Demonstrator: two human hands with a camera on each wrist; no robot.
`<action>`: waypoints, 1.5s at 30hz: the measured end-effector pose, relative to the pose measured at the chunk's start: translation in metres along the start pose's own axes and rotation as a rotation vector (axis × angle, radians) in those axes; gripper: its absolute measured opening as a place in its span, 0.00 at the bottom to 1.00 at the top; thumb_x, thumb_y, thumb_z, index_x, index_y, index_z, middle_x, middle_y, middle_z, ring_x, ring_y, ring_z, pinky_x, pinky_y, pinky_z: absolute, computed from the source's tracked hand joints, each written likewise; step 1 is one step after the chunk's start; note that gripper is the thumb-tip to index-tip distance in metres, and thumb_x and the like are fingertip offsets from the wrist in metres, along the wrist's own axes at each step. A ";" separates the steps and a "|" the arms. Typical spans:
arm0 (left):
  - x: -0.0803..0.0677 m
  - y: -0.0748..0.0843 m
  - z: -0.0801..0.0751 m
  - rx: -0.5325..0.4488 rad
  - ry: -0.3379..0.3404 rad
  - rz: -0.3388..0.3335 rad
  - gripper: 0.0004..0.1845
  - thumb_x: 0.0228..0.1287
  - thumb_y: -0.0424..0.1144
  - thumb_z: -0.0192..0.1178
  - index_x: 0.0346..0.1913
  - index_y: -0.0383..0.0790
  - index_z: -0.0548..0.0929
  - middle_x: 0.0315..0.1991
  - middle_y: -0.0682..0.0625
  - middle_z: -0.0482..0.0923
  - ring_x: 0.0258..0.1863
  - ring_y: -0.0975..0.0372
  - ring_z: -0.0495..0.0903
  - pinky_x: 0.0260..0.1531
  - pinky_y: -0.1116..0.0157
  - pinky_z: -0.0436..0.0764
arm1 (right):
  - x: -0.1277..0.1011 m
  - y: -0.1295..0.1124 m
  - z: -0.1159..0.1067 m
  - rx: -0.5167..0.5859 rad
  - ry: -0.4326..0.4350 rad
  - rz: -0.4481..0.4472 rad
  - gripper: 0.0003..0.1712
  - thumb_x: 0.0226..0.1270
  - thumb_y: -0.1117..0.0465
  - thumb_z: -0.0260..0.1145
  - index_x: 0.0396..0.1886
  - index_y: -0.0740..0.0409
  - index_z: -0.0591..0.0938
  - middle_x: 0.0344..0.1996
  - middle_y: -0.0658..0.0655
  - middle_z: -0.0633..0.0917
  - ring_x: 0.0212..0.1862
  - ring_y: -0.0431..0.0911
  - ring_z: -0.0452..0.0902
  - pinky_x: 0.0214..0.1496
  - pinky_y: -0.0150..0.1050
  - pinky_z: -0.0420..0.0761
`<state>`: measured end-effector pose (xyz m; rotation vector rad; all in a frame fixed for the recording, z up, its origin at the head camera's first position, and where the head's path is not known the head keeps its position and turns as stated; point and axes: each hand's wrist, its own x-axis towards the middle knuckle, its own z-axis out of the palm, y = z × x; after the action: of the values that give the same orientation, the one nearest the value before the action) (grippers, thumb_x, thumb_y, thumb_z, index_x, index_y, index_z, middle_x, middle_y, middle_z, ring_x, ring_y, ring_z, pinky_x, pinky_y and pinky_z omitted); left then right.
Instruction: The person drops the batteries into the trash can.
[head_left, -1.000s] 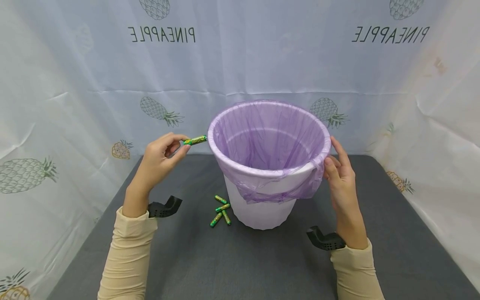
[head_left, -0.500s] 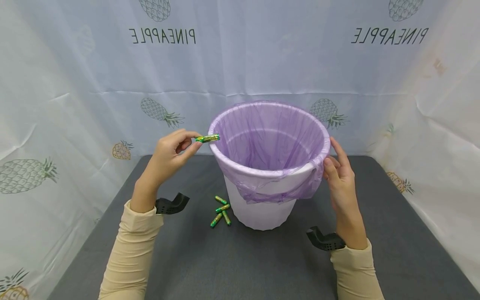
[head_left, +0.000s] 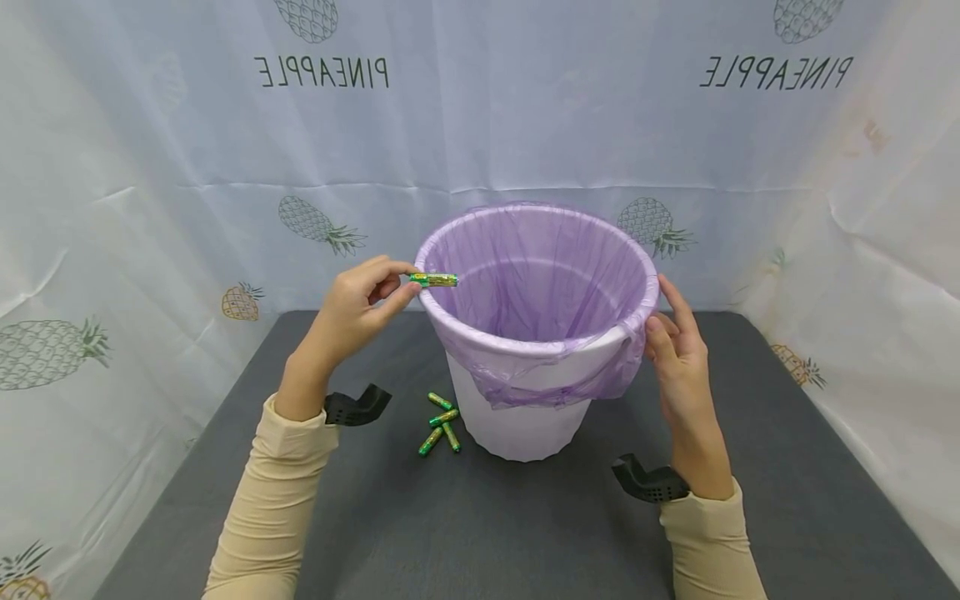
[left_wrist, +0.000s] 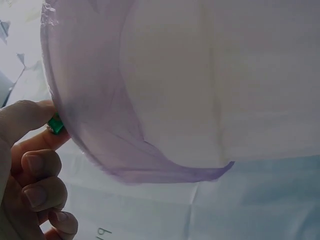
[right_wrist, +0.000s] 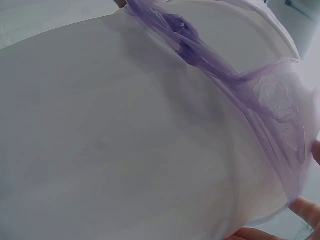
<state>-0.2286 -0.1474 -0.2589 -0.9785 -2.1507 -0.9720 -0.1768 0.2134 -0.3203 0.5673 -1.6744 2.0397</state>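
Note:
In the head view my left hand (head_left: 367, 296) pinches a shiny green-and-gold cylinder (head_left: 435, 280), about battery-sized, between thumb and index finger. Its far end reaches over the left rim of a white trash can (head_left: 513, 433) lined with a purple bag (head_left: 547, 387). The left wrist view shows only its green end (left_wrist: 56, 124), close against the bag-covered rim. With fairly straight fingers, my right hand (head_left: 681, 350) touches the can's right side just below the rim, fingertips on bag and wall. Several like cylinders (head_left: 444, 417) lie on the table left of the can's base.
A dark grey cloth covers the table (head_left: 480, 533). Behind and at both sides hangs a pale curtain (head_left: 480, 125) printed with pineapples. Black wrist mounts (head_left: 358, 406) stick out inward from both wrists.
My left hand has moved right with the pinched cylinder, from outside the can's rim to across it. The right hand, trash can and the cylinders on the table have stayed in place.

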 end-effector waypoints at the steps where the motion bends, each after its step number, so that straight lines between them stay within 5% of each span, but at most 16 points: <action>1: 0.000 0.000 0.001 -0.003 0.000 0.000 0.07 0.58 0.27 0.65 0.39 0.32 0.84 0.22 0.48 0.63 0.23 0.65 0.60 0.26 0.75 0.59 | 0.000 0.000 0.000 0.001 -0.002 -0.002 0.30 0.74 0.65 0.53 0.74 0.55 0.61 0.42 0.42 0.86 0.40 0.32 0.78 0.44 0.24 0.77; 10: 0.004 0.001 0.007 -0.022 -0.013 -0.012 0.08 0.60 0.28 0.64 0.43 0.32 0.83 0.23 0.50 0.64 0.24 0.57 0.63 0.28 0.74 0.61 | 0.000 0.001 0.000 0.003 -0.004 -0.007 0.31 0.74 0.65 0.53 0.74 0.56 0.60 0.43 0.42 0.86 0.40 0.32 0.79 0.45 0.24 0.77; 17: 0.002 -0.001 0.010 -0.056 0.015 0.004 0.09 0.59 0.27 0.63 0.43 0.32 0.83 0.22 0.49 0.64 0.23 0.65 0.61 0.27 0.74 0.61 | 0.000 0.002 0.000 -0.002 0.002 -0.006 0.30 0.74 0.65 0.53 0.74 0.56 0.61 0.44 0.42 0.86 0.41 0.32 0.79 0.45 0.24 0.77; 24: -0.009 -0.005 0.009 -0.089 0.064 0.044 0.10 0.57 0.23 0.63 0.43 0.30 0.83 0.21 0.49 0.63 0.23 0.69 0.59 0.26 0.74 0.60 | -0.001 0.002 0.000 -0.007 0.011 0.007 0.30 0.74 0.65 0.53 0.74 0.55 0.61 0.43 0.42 0.86 0.41 0.32 0.79 0.46 0.24 0.78; 45: -0.047 -0.016 0.009 -0.120 0.092 -0.050 0.15 0.54 0.18 0.61 0.44 0.33 0.83 0.22 0.53 0.62 0.23 0.70 0.60 0.25 0.73 0.62 | 0.000 0.002 -0.001 0.004 0.006 -0.002 0.31 0.74 0.65 0.53 0.74 0.56 0.60 0.43 0.42 0.86 0.41 0.32 0.79 0.45 0.24 0.77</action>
<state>-0.2170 -0.1656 -0.3050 -0.9202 -2.0697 -1.1590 -0.1779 0.2137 -0.3225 0.5631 -1.6667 2.0418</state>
